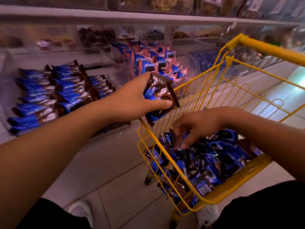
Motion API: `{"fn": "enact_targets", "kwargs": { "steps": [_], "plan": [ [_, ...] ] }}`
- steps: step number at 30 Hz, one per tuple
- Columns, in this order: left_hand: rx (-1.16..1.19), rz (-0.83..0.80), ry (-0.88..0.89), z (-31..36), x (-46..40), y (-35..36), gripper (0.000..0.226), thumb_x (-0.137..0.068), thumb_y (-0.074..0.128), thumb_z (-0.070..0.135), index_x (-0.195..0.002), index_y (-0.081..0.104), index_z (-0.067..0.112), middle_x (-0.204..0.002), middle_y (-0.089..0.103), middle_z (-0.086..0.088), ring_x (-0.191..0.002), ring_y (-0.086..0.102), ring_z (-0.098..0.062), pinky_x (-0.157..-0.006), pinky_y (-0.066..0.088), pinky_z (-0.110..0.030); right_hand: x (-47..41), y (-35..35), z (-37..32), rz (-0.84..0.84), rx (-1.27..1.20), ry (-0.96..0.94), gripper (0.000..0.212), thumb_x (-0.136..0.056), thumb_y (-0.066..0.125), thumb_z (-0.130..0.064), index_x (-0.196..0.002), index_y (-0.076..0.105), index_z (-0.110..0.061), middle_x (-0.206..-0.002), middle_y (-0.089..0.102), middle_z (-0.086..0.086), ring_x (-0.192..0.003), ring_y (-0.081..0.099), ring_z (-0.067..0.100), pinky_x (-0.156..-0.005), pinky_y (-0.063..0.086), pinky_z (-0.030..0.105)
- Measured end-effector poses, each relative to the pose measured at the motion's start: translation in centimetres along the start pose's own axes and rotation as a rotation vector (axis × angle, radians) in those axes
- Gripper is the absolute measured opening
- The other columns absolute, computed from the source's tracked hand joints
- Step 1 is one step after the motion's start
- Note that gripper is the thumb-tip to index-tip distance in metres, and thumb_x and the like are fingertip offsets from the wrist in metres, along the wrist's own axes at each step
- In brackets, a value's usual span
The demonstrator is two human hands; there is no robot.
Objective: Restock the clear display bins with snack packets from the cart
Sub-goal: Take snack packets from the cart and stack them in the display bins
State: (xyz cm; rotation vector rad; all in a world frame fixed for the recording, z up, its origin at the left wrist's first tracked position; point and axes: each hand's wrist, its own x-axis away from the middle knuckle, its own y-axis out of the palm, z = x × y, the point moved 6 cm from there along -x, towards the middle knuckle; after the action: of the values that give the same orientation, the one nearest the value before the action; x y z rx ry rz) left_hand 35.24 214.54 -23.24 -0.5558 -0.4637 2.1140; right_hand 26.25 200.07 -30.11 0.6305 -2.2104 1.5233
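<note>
1. The left hand (132,98) grips a small bunch of brown and blue snack packets (160,95), thumb on the near side and fingers curled over the far edge; how many packets it holds is hard to tell.
2. The right hand (196,128) reaches down into the yellow wire cart (186,192), fingers bent among the packets in the cart (214,164). The fingertips are blurred, so I cannot tell if they pinch one.
3. Left and far of the hands, a clear display bin (113,52) holds rows of the same brown and blue packets (49,95).
4. Beside it to the right lie pink and blue packets (158,58).
5. The upper shelves (115,15) are blurred; their goods cannot be read.
</note>
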Motion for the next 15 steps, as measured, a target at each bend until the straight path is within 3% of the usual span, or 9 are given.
{"fn": "enact_targets", "kwargs": {
  "steps": [2,4,5,8,10,12,15],
  "plan": [
    [0.014,0.047,-0.01,-0.4,0.4,-1.4,0.052,-0.076,0.08,0.036,-0.12,0.053,0.027,-0.106,0.069,0.011,-0.09,0.07,-0.003,-0.073,0.062,-0.033,2.3,-3.4,-0.7,0.207,-0.311,-0.05,0.029,-0.077,0.08,-0.035,-0.092,0.06,-0.022,-0.084,0.069,0.003,-0.077,0.067,0.015,-0.066,0.055,0.038],
    [0.096,0.084,-0.065,-1.0,1.1,-2.9,0.048,-0.078,0.08,0.033,-0.117,0.055,0.023,-0.101,0.071,0.005,-0.081,0.074,-0.014,-0.058,0.062,-0.042,4.3,-5.5,-1.4,0.334,-0.634,-0.12,0.027,-0.077,0.076,-0.033,-0.097,0.061,-0.021,-0.093,0.07,0.009,-0.083,0.073,0.027,-0.062,0.061,0.044],
    [0.096,0.121,-0.072,-1.2,1.3,-4.1,0.045,-0.079,0.079,0.032,-0.116,0.057,0.019,-0.099,0.072,0.002,-0.081,0.074,-0.016,-0.06,0.061,-0.043,4.9,-6.2,-2.3,0.368,-0.721,-0.181,0.027,-0.078,0.074,-0.032,-0.1,0.062,-0.022,-0.097,0.071,0.011,-0.084,0.074,0.033,-0.058,0.061,0.045],
    [0.116,0.261,-0.07,-1.6,2.3,-8.6,0.03,-0.082,0.077,0.028,-0.105,0.064,0.014,-0.087,0.075,0.006,-0.075,0.071,-0.005,-0.063,0.055,-0.026,5.0,-7.8,-6.7,0.507,-0.706,-0.371,0.029,-0.071,0.076,-0.031,-0.097,0.067,-0.025,-0.091,0.074,0.003,-0.071,0.074,0.024,-0.046,0.057,0.031],
    [0.168,0.389,-0.08,-2.1,3.6,-12.2,0.025,-0.084,0.075,0.023,-0.104,0.064,0.013,-0.081,0.075,0.008,-0.07,0.069,-0.001,-0.057,0.052,-0.017,3.9,-8.9,-9.8,0.611,-0.669,-0.46,0.033,-0.066,0.078,-0.026,-0.098,0.07,-0.024,-0.087,0.073,0.0,-0.066,0.07,0.013,-0.049,0.057,0.026],
    [0.171,0.489,-0.125,-3.2,5.5,-15.0,0.028,-0.083,0.076,0.025,-0.106,0.065,0.014,-0.082,0.076,0.006,-0.071,0.072,-0.005,-0.051,0.055,-0.022,2.1,-9.8,-12.8,0.646,-0.643,-0.523,0.035,-0.07,0.074,-0.018,-0.105,0.071,-0.02,-0.09,0.072,0.007,-0.07,0.068,0.012,-0.056,0.061,0.029],
    [0.162,0.494,-0.203,-5.0,7.7,-16.6,0.044,-0.072,0.083,0.035,-0.108,0.066,0.02,-0.091,0.077,0.001,-0.081,0.075,-0.02,-0.059,0.061,-0.039,-1.2,-10.8,-16.5,0.595,-0.616,-0.568,0.031,-0.082,0.071,-0.005,-0.109,0.068,-0.019,-0.089,0.071,0.001,-0.075,0.066,0.008,-0.064,0.061,0.026]
  ]
}}
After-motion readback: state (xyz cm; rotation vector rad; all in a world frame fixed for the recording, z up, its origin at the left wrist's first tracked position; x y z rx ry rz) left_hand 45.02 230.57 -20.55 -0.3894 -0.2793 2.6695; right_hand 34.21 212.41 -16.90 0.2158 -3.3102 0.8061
